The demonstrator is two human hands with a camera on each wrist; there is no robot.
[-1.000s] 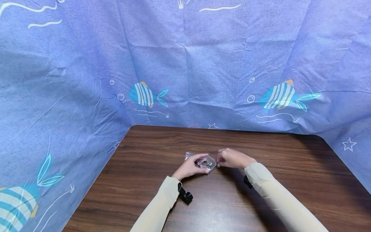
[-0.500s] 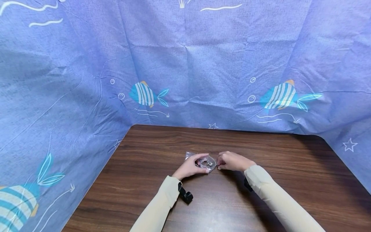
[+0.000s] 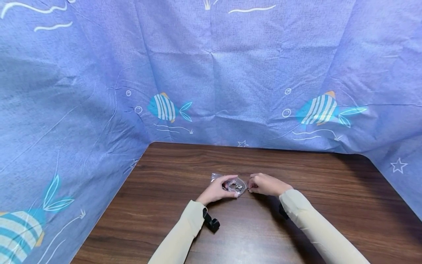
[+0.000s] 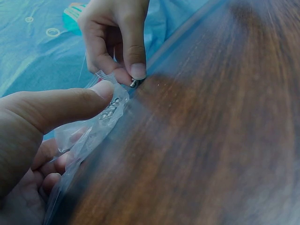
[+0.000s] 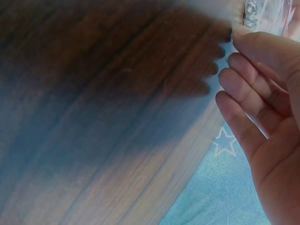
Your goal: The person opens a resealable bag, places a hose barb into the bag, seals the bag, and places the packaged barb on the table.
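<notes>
My left hand (image 3: 218, 189) grips a clear plastic zip bag (image 4: 84, 136), thumb on the near side and fingers curled behind it. Small shiny metal pieces (image 4: 110, 108) lie inside, near the mouth of the bag. Just right of that mouth, my right hand (image 3: 265, 184) pinches a small metal piece (image 4: 136, 83) between thumb and fingertip, close over the table. In the right wrist view the thumb hides most of the pinch, and the other fingers (image 5: 239, 110) are loosely bent. The exact kind of the metal piece is too small to tell.
A dark wood-grain table (image 3: 165, 220) lies under both hands. Blue cloth (image 3: 244, 73) with fish prints hangs behind and at the sides. A black strap mount (image 3: 211, 222) sits on the left wrist.
My right hand has dropped slightly toward the table beside the bag's mouth, its fingertips staying together. The left hand and the bag have hardly moved.
</notes>
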